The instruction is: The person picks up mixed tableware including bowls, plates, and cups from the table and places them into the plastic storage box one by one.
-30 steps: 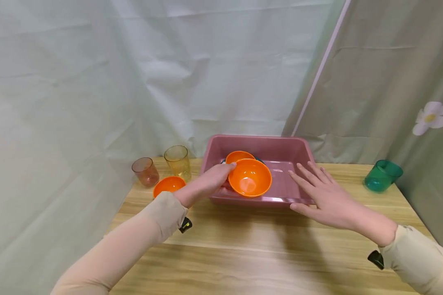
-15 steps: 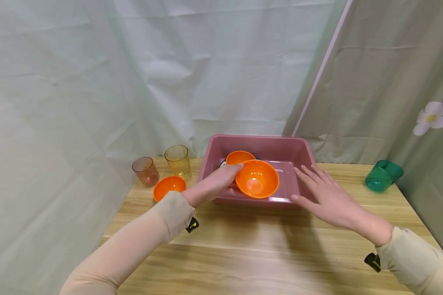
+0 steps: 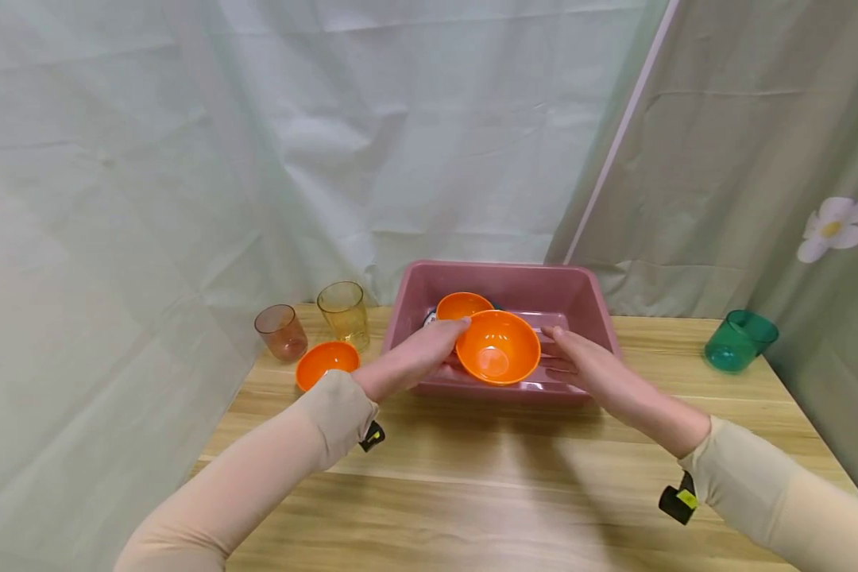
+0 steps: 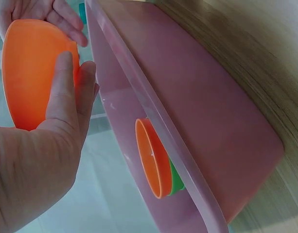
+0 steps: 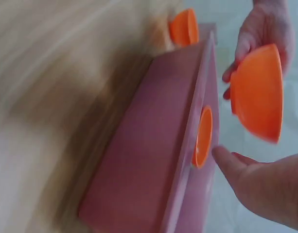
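Note:
My left hand (image 3: 423, 349) grips an orange bowl (image 3: 498, 348) by its left side, thumb at the rim and fingers underneath. The bowl is held above the front of a pink plastic tub (image 3: 500, 272). To the right of the bowl is my right hand (image 3: 597, 369), its fingers extended toward the bowl's side; the right wrist view shows a gap between them. A second orange bowl (image 3: 465, 304) lies inside the tub, and in the left wrist view it sits on something green (image 4: 176, 180).
Left of the tub stand a third orange bowl (image 3: 326, 362), a yellow glass (image 3: 345, 314) and a reddish glass (image 3: 282, 334). A green cup (image 3: 740, 342) is at the table's right. Pale curtains (image 3: 429, 143) hang behind the wooden table (image 3: 457, 492).
The left hand carried the orange bowl slightly right, then held it still. The right hand turned from palm down to sideways and moved left, closer to the bowl.

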A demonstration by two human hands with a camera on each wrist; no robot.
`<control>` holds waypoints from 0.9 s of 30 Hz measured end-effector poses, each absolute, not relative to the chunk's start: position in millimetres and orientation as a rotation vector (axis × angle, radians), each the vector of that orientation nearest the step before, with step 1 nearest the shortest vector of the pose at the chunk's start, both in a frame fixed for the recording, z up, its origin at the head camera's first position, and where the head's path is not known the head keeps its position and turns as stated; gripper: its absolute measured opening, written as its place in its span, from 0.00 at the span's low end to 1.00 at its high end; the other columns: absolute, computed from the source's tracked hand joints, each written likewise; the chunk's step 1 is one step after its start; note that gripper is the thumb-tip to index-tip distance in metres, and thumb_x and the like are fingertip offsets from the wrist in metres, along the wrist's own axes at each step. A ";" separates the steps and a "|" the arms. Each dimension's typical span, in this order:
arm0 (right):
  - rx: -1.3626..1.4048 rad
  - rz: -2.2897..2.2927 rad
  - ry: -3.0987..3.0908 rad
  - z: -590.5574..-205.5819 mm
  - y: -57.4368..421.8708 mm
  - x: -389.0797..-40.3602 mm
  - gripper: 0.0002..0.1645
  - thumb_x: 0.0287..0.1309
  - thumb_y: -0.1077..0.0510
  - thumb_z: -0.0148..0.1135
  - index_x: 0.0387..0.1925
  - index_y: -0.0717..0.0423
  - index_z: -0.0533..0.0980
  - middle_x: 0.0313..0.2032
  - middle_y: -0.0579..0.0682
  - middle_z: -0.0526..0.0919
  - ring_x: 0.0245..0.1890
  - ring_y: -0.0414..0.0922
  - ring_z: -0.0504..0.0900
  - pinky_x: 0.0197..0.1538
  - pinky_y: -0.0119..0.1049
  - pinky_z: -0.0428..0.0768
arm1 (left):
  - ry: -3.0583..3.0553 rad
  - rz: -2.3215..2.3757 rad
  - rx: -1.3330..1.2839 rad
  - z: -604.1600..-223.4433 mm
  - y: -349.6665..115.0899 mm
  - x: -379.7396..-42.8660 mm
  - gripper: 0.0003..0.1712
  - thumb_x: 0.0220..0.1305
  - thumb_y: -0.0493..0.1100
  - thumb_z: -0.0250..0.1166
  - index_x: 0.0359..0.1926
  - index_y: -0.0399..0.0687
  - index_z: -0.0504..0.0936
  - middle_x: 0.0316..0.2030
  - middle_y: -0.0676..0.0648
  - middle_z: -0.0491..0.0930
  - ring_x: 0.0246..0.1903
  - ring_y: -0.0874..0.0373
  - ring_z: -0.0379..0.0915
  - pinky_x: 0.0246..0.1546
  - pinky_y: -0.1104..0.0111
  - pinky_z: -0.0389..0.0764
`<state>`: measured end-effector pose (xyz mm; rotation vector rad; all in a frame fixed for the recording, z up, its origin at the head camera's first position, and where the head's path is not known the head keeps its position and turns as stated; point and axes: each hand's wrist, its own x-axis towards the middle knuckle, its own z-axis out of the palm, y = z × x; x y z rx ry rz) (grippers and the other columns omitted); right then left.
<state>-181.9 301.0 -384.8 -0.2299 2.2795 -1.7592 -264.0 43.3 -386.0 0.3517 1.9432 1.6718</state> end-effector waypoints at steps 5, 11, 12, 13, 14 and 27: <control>-0.097 -1.982 1.966 -389.6 282.4 -186.8 0.37 0.83 0.45 0.37 0.76 0.69 0.54 0.63 0.66 0.75 0.58 0.54 0.81 0.63 0.47 0.76 | 1.959 1.633 0.401 -387.3 41.2 -262.2 0.27 0.82 0.53 0.45 0.69 0.41 0.72 0.51 0.40 0.81 0.36 0.52 0.83 0.37 0.63 0.87; -0.029 -2.036 1.871 -390.5 273.1 -187.6 0.34 0.83 0.48 0.36 0.74 0.71 0.53 0.56 0.63 0.80 0.47 0.51 0.85 0.58 0.47 0.81 | 1.934 1.652 0.392 -389.9 41.8 -262.5 0.27 0.82 0.51 0.46 0.69 0.39 0.72 0.53 0.40 0.81 0.40 0.51 0.83 0.41 0.61 0.87; -0.031 -2.042 1.860 -390.5 272.7 -187.9 0.34 0.83 0.49 0.36 0.75 0.71 0.53 0.56 0.64 0.80 0.47 0.51 0.85 0.58 0.47 0.81 | 1.917 1.658 0.388 -390.0 41.7 -262.5 0.27 0.83 0.51 0.45 0.70 0.40 0.71 0.53 0.39 0.81 0.41 0.51 0.83 0.42 0.61 0.87; -0.028 -2.047 1.851 -390.5 272.5 -188.2 0.33 0.83 0.49 0.36 0.75 0.70 0.53 0.56 0.64 0.80 0.47 0.51 0.85 0.58 0.47 0.81 | 1.904 1.661 0.385 -390.0 41.7 -262.4 0.27 0.83 0.51 0.45 0.70 0.40 0.70 0.53 0.39 0.81 0.41 0.51 0.83 0.42 0.60 0.87; -0.026 -2.050 1.846 -390.4 272.5 -188.3 0.33 0.83 0.50 0.35 0.75 0.70 0.53 0.56 0.64 0.80 0.47 0.51 0.86 0.57 0.47 0.82 | 1.897 1.661 0.380 -389.9 41.8 -262.3 0.27 0.83 0.51 0.45 0.71 0.41 0.70 0.53 0.38 0.81 0.40 0.50 0.83 0.41 0.60 0.87; -0.008 -2.043 1.871 -391.2 272.3 -191.5 0.30 0.83 0.55 0.37 0.73 0.74 0.56 0.52 0.62 0.83 0.46 0.48 0.86 0.55 0.44 0.83 | 1.919 1.619 0.379 -390.0 38.8 -261.9 0.29 0.83 0.53 0.45 0.71 0.38 0.69 0.51 0.39 0.82 0.40 0.50 0.85 0.42 0.60 0.87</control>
